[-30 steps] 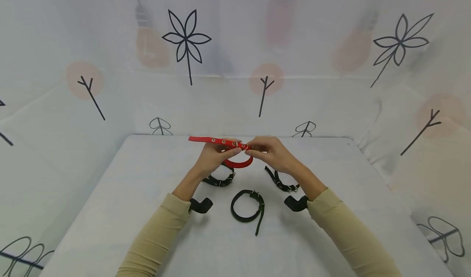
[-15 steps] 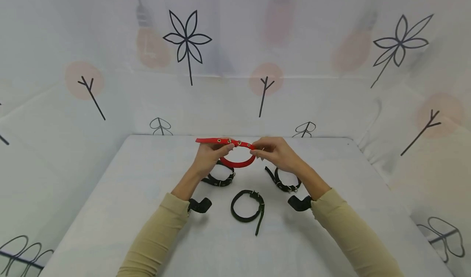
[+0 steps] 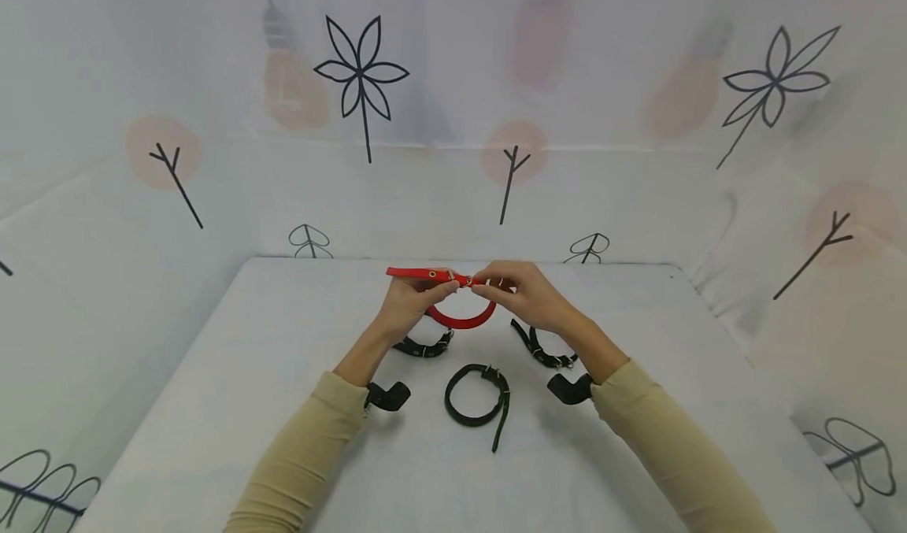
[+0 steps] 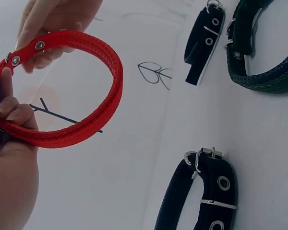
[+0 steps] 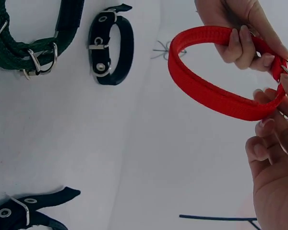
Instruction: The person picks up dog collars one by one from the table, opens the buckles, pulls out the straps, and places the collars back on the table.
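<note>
A red collar [image 3: 463,323] with metal eyelets is held up over the table, its loop closed and its free strap end pointing left. My left hand [image 3: 405,309] grips the strap near the buckle, thumb on top. Close beside it, my right hand [image 3: 534,293] pinches the collar between thumb and fingertips. In the left wrist view the red loop [image 4: 116,81] hangs round and open to the right of both hands. The right wrist view shows the left fingers curled round the band [image 5: 216,98]; the buckle is partly hidden by fingers.
Below the hands lie a dark green collar [image 3: 460,419] in the middle, a black collar [image 3: 425,352] at left, partly behind the left hand, and another black collar [image 3: 549,360] by the right wrist. The white table [image 3: 234,407] meets a patterned cloth backdrop [image 3: 425,202].
The red strap's free end has shifted right and shows fewer eyelets, and the loop looks wider. My right hand moved slightly right, then back left beside the left thumb.
</note>
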Demonstrator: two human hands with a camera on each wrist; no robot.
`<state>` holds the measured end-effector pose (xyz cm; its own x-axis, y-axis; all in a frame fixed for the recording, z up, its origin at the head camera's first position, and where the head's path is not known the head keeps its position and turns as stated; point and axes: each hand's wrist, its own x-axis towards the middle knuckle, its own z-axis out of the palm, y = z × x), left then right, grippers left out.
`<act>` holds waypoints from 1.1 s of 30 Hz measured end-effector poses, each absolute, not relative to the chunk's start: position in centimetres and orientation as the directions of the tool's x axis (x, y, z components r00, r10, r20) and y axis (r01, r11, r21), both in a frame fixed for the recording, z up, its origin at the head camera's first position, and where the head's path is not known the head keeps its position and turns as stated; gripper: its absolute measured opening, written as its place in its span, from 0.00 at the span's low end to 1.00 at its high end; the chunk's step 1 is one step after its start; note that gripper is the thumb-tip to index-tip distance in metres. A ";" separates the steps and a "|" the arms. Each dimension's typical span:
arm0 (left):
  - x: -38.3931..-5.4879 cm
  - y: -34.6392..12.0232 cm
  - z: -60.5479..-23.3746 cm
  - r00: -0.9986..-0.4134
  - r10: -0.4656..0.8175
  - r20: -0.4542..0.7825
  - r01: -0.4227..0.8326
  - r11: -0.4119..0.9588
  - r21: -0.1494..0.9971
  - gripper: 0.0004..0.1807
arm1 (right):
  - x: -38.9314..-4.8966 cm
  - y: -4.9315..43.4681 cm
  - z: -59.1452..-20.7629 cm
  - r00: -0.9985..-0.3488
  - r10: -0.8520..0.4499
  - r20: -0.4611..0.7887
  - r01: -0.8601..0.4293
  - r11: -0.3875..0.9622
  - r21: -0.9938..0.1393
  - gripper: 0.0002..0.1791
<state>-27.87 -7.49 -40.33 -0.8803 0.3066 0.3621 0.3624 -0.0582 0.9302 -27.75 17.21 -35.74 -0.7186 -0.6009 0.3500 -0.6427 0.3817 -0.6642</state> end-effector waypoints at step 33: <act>-27.7 -8.2 -40.3 -0.885 0.303 0.353 0.349 -0.069 0.935 0.09 | -28.2 18.0 -35.6 -0.695 -0.624 0.356 -0.672 0.388 -0.631 0.08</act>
<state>-27.70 -8.15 -40.26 -0.8852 0.3032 0.3528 0.3490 -0.0685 0.9346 -28.24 17.95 -35.62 -0.6953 -0.6245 0.3559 -0.6718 0.3884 -0.6308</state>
